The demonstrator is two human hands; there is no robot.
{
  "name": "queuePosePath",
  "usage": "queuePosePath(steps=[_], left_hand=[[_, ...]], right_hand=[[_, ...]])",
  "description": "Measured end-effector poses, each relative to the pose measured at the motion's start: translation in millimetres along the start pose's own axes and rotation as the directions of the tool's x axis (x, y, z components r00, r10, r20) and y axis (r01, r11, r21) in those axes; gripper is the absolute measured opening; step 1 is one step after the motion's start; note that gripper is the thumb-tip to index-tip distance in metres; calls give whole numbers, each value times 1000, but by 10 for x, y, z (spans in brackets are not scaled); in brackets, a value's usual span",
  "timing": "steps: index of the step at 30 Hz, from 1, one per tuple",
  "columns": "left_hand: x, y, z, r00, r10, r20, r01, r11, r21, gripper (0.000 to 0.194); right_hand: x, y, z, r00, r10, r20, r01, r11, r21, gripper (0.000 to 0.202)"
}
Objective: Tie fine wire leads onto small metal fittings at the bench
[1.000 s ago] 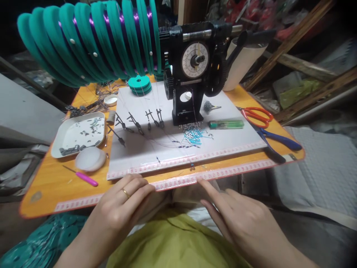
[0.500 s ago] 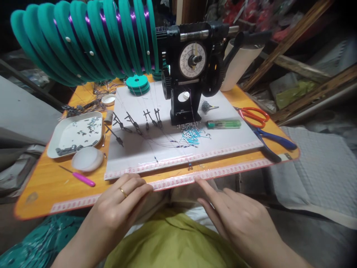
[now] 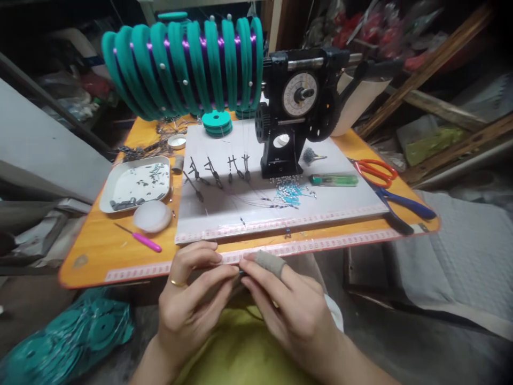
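My left hand (image 3: 196, 291), with a ring on one finger, is closed in a pinch at the front edge of the table. Its fingertips almost meet those of my right hand (image 3: 294, 305), also pinched. Between them shows a tiny dark piece, too small to name. A grey-green finger sleeve (image 3: 270, 263) covers part of my right index finger. Just beyond the fingertips runs the measuring tape (image 3: 312, 246) stuck along the table edge. A grey-white board (image 3: 256, 208) lies behind it, bearing small weighted clips (image 3: 214, 176) on threads and a pile of white-and-blue beads or pins (image 3: 288, 192).
Green spools (image 3: 188, 67) wound with purple line hang from a black winding machine (image 3: 288, 107). To the left are a white tray (image 3: 120, 184), a round lid (image 3: 152, 216) and a pink-handled needle tool (image 3: 146, 242). Orange-handled scissors (image 3: 377, 172) and blue-handled pliers (image 3: 409, 206) lie right.
My right hand has come left from the measuring tape, its index finger no longer stretched out. Both hands' fingertips now meet in pinches. The view has shifted, so the table appears further right.
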State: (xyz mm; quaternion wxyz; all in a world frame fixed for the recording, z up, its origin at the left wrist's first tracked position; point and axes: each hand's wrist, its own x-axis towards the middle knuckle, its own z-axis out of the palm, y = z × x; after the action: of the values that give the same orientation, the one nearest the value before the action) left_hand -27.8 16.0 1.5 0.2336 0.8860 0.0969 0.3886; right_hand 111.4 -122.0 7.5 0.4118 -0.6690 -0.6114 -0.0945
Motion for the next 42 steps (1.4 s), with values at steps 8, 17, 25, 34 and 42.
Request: queuePosePath(steps=[8,17,25,34,42], left_hand=[[-105,53,-35,989,-145,-40,140,984,-109,25],[-314,177,253,658,-751,54,495,378,-782,21],[-387,183,248,770,-619,-153,455,702,-548,24],[-392,170,126,907,-385,-173,349,914,-206,31],[-352,196,38,888,-442,-127,413,888,-203,31]], right_hand=[[-6,-65,178,998,60,-23,-58,994,88,15],[-25,-163,252,992,119,49,-126,976,179,13],[40,-133,188,991,57,123,-71,991,110,15],[165,44,128,970,-76,232,44,989,144,29],[322,91,103,920,-120,373,10,959,283,30]])
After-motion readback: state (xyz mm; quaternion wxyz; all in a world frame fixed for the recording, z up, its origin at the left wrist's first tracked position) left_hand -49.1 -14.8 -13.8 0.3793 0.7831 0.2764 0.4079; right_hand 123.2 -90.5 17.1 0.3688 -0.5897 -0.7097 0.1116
